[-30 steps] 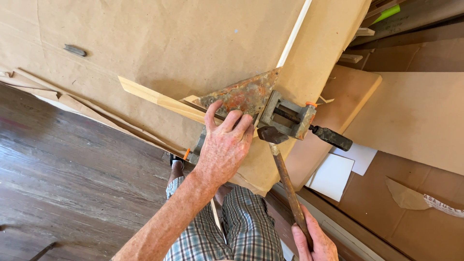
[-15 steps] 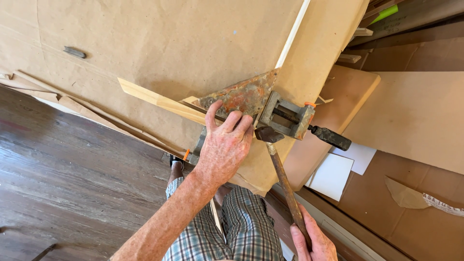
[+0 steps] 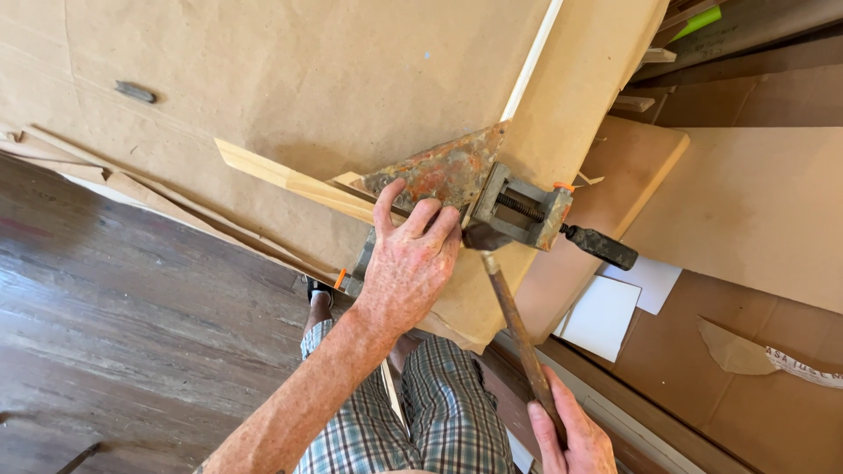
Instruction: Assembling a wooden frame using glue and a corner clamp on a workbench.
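A rusty metal corner clamp (image 3: 457, 180) sits on a table covered in brown paper (image 3: 290, 88), gripping a light wooden strip (image 3: 281, 180) that runs left and a thin pale strip (image 3: 529, 61) that runs up. My left hand (image 3: 408, 263) presses flat on the clamp's near edge, fingers spread over the metal. My right hand (image 3: 566, 434) at the bottom grips the wooden handle (image 3: 518, 329) of a hammer whose dark head (image 3: 486, 235) rests against the clamp's screw block (image 3: 522, 211).
The clamp's black screw handle (image 3: 601, 246) sticks out to the right. White sheets (image 3: 606, 312) and cardboard pieces (image 3: 746, 193) lie at the right. Dark wooden floor (image 3: 132, 333) shows at the left, plaid shorts (image 3: 439, 412) below. A small grey object (image 3: 136, 91) lies on the paper.
The hammer head has moved slightly closer against the clamp. My left hand stays pressed on the clamp.
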